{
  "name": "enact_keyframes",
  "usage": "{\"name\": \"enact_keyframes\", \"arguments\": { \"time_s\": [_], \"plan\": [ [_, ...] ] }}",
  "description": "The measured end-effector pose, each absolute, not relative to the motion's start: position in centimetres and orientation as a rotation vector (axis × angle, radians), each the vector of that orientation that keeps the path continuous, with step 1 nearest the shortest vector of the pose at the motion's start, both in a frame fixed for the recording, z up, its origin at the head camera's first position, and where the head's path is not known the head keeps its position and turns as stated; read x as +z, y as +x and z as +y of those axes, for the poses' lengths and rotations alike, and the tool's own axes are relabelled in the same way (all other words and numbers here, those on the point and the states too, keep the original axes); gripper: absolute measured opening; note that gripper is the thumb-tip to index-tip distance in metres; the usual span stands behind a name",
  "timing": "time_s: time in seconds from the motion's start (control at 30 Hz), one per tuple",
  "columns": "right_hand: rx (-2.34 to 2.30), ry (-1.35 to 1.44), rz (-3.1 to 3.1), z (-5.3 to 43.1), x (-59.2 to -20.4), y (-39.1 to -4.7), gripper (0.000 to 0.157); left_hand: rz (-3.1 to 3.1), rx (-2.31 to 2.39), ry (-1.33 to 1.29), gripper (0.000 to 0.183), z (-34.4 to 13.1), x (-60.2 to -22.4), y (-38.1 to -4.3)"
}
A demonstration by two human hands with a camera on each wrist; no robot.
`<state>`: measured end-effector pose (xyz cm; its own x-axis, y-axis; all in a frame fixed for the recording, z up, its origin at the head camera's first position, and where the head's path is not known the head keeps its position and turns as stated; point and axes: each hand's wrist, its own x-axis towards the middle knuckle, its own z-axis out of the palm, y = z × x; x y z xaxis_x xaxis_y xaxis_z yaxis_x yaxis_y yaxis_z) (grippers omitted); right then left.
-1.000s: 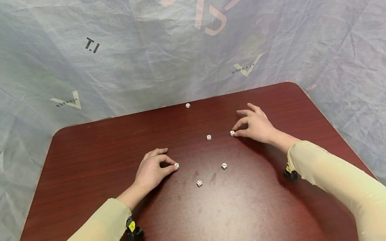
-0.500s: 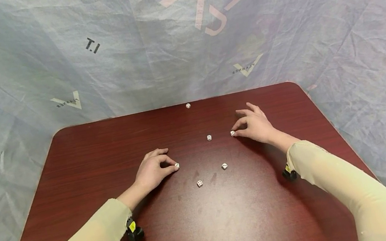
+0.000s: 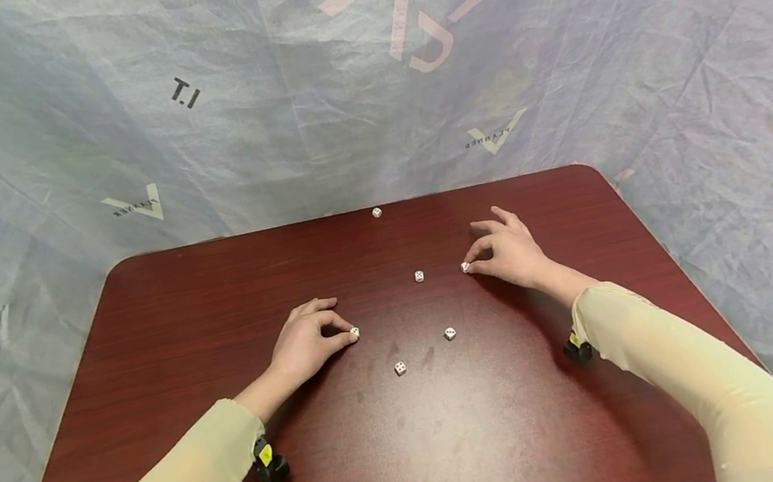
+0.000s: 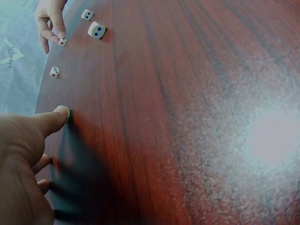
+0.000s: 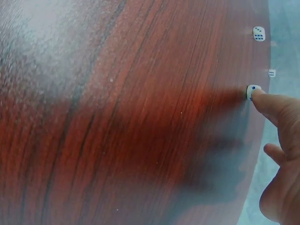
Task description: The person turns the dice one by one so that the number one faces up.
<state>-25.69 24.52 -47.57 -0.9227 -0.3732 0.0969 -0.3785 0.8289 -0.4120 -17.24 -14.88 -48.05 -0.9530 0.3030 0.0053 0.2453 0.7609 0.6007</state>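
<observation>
My left hand (image 3: 302,342) pinches a white die (image 3: 355,334) between thumb and index finger, close over the table; in the left wrist view the thumb hides most of it. Further right, my right hand (image 3: 510,253) pinches another die (image 3: 465,267) the same way, its other fingers held up and spread. The right wrist view shows that die (image 5: 251,92) with the thumb tip against it. Between the hands lies a die (image 3: 419,276), left of the right fingertips. Two more dice, one (image 3: 450,334) and another (image 3: 401,368), rest nearer the front.
A lone die (image 3: 377,212) sits by the far edge of the reddish-brown table (image 3: 211,285). Printed grey cloth (image 3: 274,107) hangs behind and along both sides. Each wrist wears a small black camera, such as the left one (image 3: 270,465).
</observation>
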Motion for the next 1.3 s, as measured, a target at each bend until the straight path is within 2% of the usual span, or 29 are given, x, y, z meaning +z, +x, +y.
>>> {"name": "enact_keyframes", "arguments": {
  "time_s": [0.57, 0.97, 1.3],
  "plan": [
    [0.626, 0.691, -2.933, 24.7, -47.6, -25.6, 0.008, 2.862, 0.954, 0.448, 0.008, -14.7, -48.0, -17.1],
    [1.301, 0.472, -2.763, 25.1, -45.9, -25.4, 0.020, 2.849, 0.966, 0.439, 0.008, -14.8, -48.3, -17.2],
    [1.935, 0.129, -2.408, 24.2, -45.7, -25.1, 0.038, 2.852, 0.960, 0.451, 0.008, -14.8, -48.2, -17.1]
  ]
}}
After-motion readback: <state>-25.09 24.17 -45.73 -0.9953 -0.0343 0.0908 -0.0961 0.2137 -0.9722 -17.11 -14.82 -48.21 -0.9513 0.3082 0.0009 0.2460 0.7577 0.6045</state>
